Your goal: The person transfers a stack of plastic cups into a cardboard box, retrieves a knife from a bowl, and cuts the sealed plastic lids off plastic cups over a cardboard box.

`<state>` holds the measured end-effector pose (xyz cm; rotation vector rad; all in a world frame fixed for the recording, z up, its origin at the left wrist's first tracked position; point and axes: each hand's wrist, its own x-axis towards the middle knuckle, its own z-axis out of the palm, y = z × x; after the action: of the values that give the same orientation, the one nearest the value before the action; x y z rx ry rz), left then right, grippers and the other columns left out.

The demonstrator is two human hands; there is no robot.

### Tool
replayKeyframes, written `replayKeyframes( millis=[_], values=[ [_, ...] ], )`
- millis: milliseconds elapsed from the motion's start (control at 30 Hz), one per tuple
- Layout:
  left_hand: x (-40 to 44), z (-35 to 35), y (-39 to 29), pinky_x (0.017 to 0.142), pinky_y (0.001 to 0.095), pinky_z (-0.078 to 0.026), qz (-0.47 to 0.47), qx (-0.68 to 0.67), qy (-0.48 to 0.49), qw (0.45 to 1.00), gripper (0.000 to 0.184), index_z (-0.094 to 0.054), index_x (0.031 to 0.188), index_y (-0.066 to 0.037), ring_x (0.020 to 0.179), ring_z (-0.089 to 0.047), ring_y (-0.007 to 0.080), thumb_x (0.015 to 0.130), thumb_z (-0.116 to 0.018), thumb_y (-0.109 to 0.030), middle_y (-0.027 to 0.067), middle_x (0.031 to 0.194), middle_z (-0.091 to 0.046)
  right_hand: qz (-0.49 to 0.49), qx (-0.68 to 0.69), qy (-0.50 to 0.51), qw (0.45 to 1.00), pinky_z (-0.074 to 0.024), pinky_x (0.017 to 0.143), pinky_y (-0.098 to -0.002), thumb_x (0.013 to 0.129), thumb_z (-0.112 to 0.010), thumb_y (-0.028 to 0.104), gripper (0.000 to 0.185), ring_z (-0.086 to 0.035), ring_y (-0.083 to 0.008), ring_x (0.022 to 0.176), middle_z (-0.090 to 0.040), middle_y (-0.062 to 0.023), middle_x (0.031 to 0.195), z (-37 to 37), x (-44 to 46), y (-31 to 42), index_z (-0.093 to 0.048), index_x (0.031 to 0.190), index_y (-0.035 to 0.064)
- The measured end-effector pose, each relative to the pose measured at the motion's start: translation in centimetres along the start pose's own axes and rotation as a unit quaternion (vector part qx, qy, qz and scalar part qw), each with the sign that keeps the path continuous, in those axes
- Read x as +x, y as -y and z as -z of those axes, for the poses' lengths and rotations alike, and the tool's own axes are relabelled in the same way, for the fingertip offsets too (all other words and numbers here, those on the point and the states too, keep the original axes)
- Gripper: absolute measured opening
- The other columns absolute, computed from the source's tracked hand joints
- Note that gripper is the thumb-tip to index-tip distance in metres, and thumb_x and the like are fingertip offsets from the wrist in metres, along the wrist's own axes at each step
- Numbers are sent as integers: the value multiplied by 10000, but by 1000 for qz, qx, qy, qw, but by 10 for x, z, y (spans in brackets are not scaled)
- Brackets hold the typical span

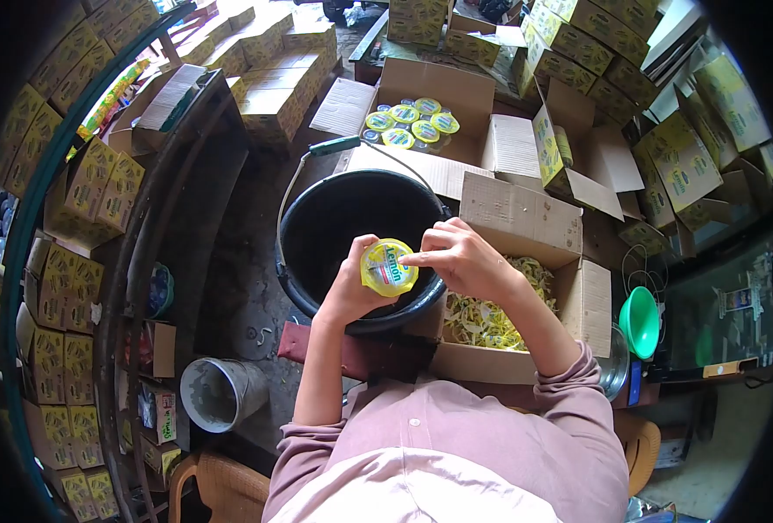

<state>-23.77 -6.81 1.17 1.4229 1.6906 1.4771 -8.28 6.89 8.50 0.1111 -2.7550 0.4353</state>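
My left hand is closed around a small cup with a yellow lid printed "Lemon", tilted so its top faces me. My right hand has its index finger stretched onto the lid, with the other fingers curled; whatever they may hold is hidden. Both hands are over the near side of a large black bucket with a wire handle and a green grip. To the right of the bucket, below my right forearm, an open cardboard box holds many thin yellow strips.
Behind the bucket, an open carton contains several yellow-lidded cups. A grey bucket stands on the floor at left. A green bowl is at right. Stacked printed cartons line the left side.
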Motion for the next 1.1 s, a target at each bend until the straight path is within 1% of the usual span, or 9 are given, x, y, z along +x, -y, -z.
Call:
replayKeyframes(
  millis=[200, 300, 500, 633, 733, 833, 933, 1033, 1100],
  values=[
    [1, 0, 8, 829, 328, -478, 4, -16, -4, 1000, 798, -381, 1152, -62, 943, -581, 246, 488, -823, -25, 136, 1001, -576, -6, -2, 7, 1000, -410, 778, -322, 691, -598, -28, 414, -539, -188, 771, -525, -22, 790, 1, -1, -5, -645, 1020, 219],
    [1, -1, 10, 824, 326, -476, 8, -26, -6, 1000, 791, -386, 1149, -62, 944, -582, 245, 491, -824, -35, 138, 1004, -576, 7, -17, -8, 1000, -401, 793, -320, 692, -602, -14, 383, -536, -179, 790, -529, -19, 794, -2, -1, -6, -651, 998, 211],
    [1, -1, 5, 818, 317, -476, 23, -19, 4, 1000, 781, -391, 1144, -60, 926, -591, 236, 494, -824, -42, 131, 981, -586, 24, -53, 15, 998, -384, 821, -313, 695, -601, 37, 314, -528, -157, 847, -542, -1, 812, -7, 9, 1, -664, 958, 197],
    [2, 0, 1, 818, 316, -476, -5, 8, -3, 1000, 773, -393, 1140, -56, 923, -594, 233, 498, -823, -43, 124, 970, -590, 15, -59, 14, 998, -386, 814, -309, 702, -595, 45, 299, -528, -155, 837, -542, 5, 804, -2, 5, -3, -668, 947, 201],
    [2, 0, 5, 827, 319, -472, 13, -16, -3, 1000, 769, -394, 1139, -55, 936, -590, 235, 500, -822, -39, 130, 980, -586, -8, -85, 19, 996, -385, 811, -310, 695, -595, 39, 300, -532, -153, 828, -535, 11, 780, 4, -5, -9, -670, 934, 204],
    [3, -1, 5, 833, 321, -468, 0, 9, 1, 1000, 770, -392, 1138, -55, 945, -586, 240, 501, -824, -38, 136, 982, -583, -9, -91, 18, 996, -385, 801, -310, 685, -599, 39, 300, -535, -154, 819, -531, 15, 773, 6, -11, -13, -672, 924, 205],
    [3, -2, 6, 835, 324, -466, 12, 3, -1, 1000, 768, -388, 1139, -53, 951, -587, 257, 506, -822, -37, 143, 982, -583, -15, -84, -3, 996, -385, 788, -307, 683, -588, 31, 304, -539, -163, 789, -532, 9, 756, 11, -16, -14, -673, 919, 202],
    [3, -2, 7, 835, 331, -467, 15, 43, -16, 999, 768, -383, 1142, -46, 961, -587, 273, 508, -817, -33, 152, 989, -585, -34, -76, -42, 996, -390, 762, -315, 687, -568, 14, 310, -539, -177, 755, -531, -6, 736, 14, -28, -21, -671, 922, 189],
    [7, -2, 2, 846, 337, -459, 54, 75, -5, 996, 753, -381, 1148, -36, 974, -581, 290, 526, -806, -38, 168, 992, -583, -71, -45, -93, 992, -393, 740, -329, 701, -549, 7, 300, -531, -200, 711, -529, -26, 715, 12, -36, -20, -669, 929, 163]
  ],
)
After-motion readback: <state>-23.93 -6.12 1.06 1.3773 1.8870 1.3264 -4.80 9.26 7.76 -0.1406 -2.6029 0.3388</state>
